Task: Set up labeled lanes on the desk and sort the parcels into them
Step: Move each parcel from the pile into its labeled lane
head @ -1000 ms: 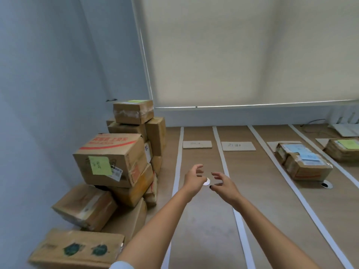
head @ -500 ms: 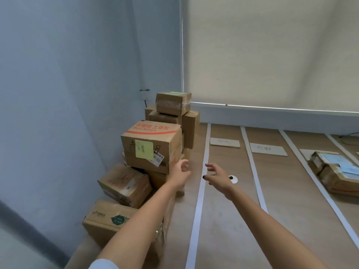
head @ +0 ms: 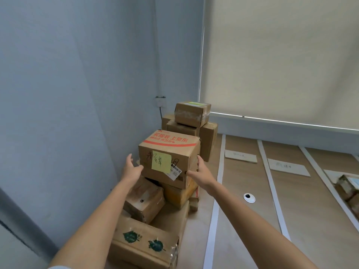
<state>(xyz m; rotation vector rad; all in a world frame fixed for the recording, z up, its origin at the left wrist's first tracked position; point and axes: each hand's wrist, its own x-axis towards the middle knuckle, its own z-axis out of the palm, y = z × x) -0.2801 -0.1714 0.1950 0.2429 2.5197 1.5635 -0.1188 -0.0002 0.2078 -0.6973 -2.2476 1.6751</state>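
Parcel stack (head: 171, 191) jammed into corner, blue wall (head: 68, 113) tight on its left. Left hand (head: 132, 169) squeezes between wall and red-printed box (head: 169, 152); right hand (head: 202, 173) at its open side. Desk (head: 242, 230) right of stack open, only flat tape strips (head: 215, 206).

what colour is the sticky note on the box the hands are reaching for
Pale yellow-green, with dark handwriting; the sticky note shows best in the head view, on the front of the cardboard box.
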